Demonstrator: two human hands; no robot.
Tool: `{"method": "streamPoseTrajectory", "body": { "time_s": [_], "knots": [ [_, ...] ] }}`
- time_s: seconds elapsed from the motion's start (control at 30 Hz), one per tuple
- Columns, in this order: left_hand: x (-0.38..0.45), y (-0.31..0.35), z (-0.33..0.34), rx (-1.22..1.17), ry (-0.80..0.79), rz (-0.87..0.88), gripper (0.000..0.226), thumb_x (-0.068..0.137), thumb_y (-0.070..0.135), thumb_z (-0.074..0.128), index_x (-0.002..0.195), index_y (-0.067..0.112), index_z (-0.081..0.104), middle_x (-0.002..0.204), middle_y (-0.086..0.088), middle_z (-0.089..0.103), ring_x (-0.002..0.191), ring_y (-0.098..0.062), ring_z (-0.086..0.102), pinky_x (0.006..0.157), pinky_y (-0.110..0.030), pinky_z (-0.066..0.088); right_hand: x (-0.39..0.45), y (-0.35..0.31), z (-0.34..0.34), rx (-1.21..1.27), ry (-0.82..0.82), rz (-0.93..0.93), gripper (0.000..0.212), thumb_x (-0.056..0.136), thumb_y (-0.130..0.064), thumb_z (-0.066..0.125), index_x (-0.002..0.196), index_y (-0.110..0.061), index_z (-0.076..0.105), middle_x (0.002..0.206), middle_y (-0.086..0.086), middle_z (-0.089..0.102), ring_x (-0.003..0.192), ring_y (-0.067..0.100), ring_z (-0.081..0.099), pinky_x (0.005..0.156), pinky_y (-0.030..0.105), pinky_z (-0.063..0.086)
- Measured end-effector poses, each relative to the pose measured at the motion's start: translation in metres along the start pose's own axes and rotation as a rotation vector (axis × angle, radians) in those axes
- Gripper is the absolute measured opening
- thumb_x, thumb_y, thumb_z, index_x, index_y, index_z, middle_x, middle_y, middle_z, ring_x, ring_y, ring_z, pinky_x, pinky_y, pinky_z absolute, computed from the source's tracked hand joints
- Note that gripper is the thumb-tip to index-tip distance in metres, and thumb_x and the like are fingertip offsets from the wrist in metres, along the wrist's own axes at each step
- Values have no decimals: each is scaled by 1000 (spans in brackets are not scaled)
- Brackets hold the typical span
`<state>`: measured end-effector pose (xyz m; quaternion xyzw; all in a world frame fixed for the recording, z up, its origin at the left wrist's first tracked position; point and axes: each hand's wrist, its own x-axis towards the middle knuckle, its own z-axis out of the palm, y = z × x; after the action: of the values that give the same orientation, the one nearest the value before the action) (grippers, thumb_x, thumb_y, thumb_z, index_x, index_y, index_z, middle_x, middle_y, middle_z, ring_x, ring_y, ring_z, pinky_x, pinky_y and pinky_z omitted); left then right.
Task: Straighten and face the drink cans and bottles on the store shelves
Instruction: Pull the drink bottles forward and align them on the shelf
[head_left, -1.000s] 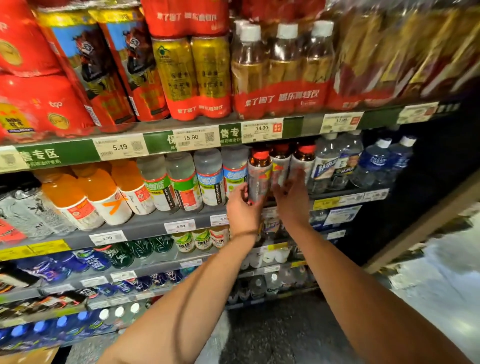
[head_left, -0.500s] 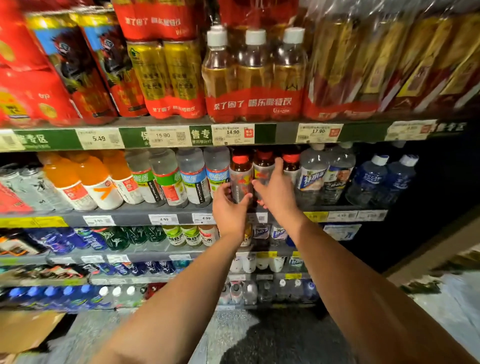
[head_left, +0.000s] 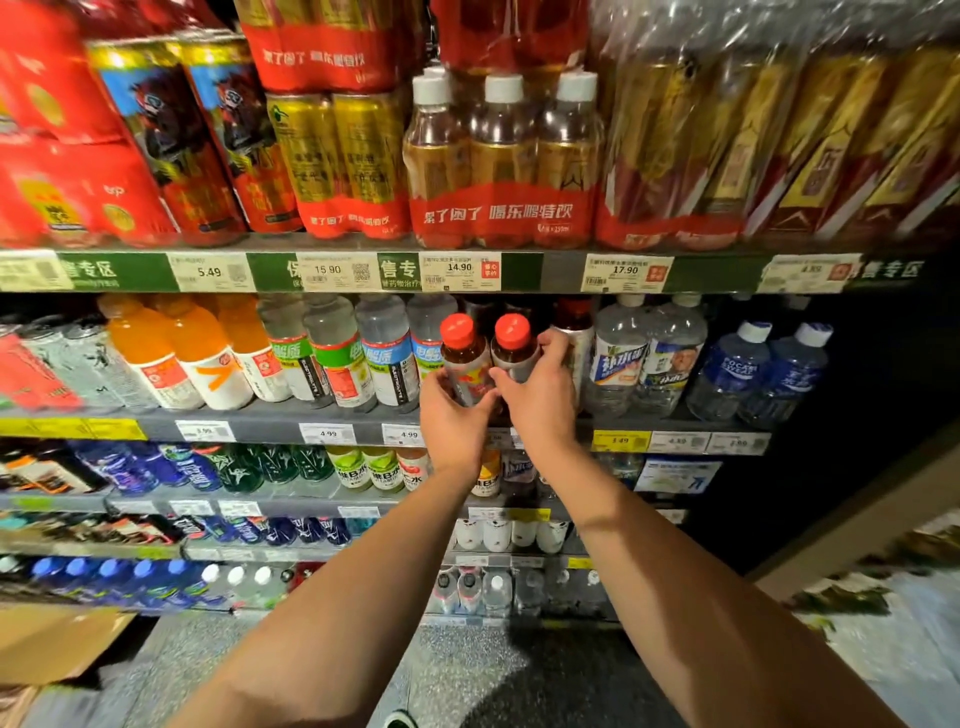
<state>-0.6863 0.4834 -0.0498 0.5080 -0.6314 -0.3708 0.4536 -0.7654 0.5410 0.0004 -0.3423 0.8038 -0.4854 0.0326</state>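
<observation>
Two small brown bottles with red caps stand side by side at the front of the second shelf (head_left: 270, 423). My left hand (head_left: 454, 426) grips the left bottle (head_left: 465, 358) around its lower body. My right hand (head_left: 543, 397) holds the right bottle (head_left: 511, 348), fingers wrapped round its far side. More red-capped bottles stand behind them, mostly hidden. Both forearms reach up from the bottom of the view.
Clear green- and blue-labelled bottles (head_left: 384, 358) stand left of my hands, orange bottles (head_left: 197, 358) further left. Large water bottles (head_left: 618, 358) and blue bottles (head_left: 737, 369) stand to the right. Shrink-wrapped packs (head_left: 498, 161) fill the shelf above. A cardboard box (head_left: 57, 644) lies at the lower left.
Both hands have closed round the two front red-capped bottles, and these now stand further forward on the shelf. The view has tilted up slightly.
</observation>
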Motion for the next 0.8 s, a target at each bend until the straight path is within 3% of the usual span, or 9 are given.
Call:
{"method": "streamPoseTrajectory", "body": {
  "time_s": [0.13, 0.23, 0.37, 0.5, 0.63, 0.8],
  "knots": [
    [1, -3, -1, -14, -22, 5, 62, 66, 44, 86, 113, 20, 54, 105, 8, 62, 92, -6, 60, 79, -20, 46, 0, 3, 1, 10, 6, -8, 69, 78, -23, 78, 133, -18, 37, 127, 14, 61, 115, 33, 59, 86, 37, 49],
    [3, 0, -2, -4, -31, 26, 57, 64, 48, 85, 105, 28, 50, 97, 14, 57, 87, -4, 57, 74, -17, 41, 0, 3, 0, -9, 56, -16, 69, 76, -26, 76, 135, -16, 41, 125, 14, 61, 113, 34, 59, 86, 39, 49],
    [7, 1, -2, 28, -46, 23, 56, 62, 48, 85, 97, 34, 44, 94, 11, 58, 85, -10, 59, 72, -25, 46, 8, -1, -3, -58, 119, -41, 70, 72, -34, 76, 132, -15, 45, 121, 13, 62, 109, 31, 59, 85, 36, 47],
    [5, -4, -1, 52, -28, 35, 57, 64, 49, 84, 104, 27, 49, 101, 8, 59, 90, -12, 60, 76, -30, 50, 6, 1, 0, -152, 133, -93, 57, 80, -30, 71, 129, -10, 50, 126, 12, 53, 111, 29, 57, 87, 35, 48],
    [4, -6, 0, 58, -28, 20, 53, 67, 47, 85, 100, 25, 50, 93, 7, 61, 82, -12, 61, 71, -30, 50, -1, 11, 2, -167, 149, -102, 39, 84, -26, 70, 115, -8, 56, 121, 9, 53, 107, 26, 58, 86, 35, 49],
    [5, -6, 2, 29, -42, -5, 48, 69, 42, 85, 100, 24, 53, 93, 6, 62, 82, -12, 61, 75, -29, 50, -9, 32, -2, 5, 238, 13, 36, 85, -27, 69, 113, -12, 52, 113, 5, 59, 98, 22, 61, 78, 34, 52]
  ]
}}
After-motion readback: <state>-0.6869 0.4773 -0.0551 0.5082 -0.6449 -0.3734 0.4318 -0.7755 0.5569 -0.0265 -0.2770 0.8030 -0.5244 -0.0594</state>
